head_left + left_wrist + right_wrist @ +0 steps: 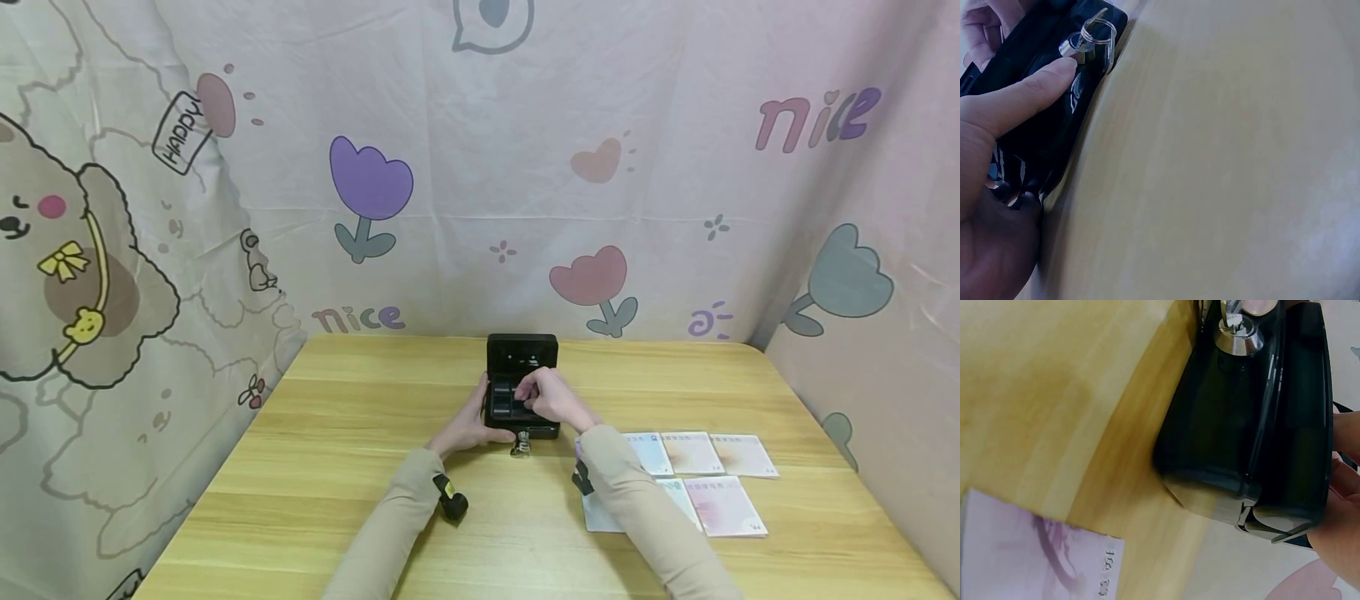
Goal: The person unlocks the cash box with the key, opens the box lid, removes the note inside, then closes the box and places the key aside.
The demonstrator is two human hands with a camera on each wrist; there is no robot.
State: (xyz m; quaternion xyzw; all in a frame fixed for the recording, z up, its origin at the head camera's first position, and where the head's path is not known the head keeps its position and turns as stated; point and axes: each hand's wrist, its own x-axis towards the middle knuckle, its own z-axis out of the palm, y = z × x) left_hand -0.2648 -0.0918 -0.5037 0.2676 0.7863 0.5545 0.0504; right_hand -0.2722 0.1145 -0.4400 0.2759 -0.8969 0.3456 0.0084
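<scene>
A black cash box [536, 429] stands on the table with its lid [517, 348] raised at the back. A compartment tray [501, 398] shows inside. My left hand [468, 425] grips the box's left side, with the thumb [1035, 94] along the front beside the silver lock [1239, 339]. Keys on a ring [1100, 31] hang at that lock. My right hand [555, 396] reaches over the right part of the tray with its fingers bent down. Its fingertips are largely hidden, so whether they pinch anything cannot be made out.
To the right lie several pastel printed paper pads [723, 507] in two rows, partly covered by the right sleeve [637, 492]. Wood-grain table [337, 417] surrounds the box. A printed cloth [465, 167] hangs behind the table and along its sides.
</scene>
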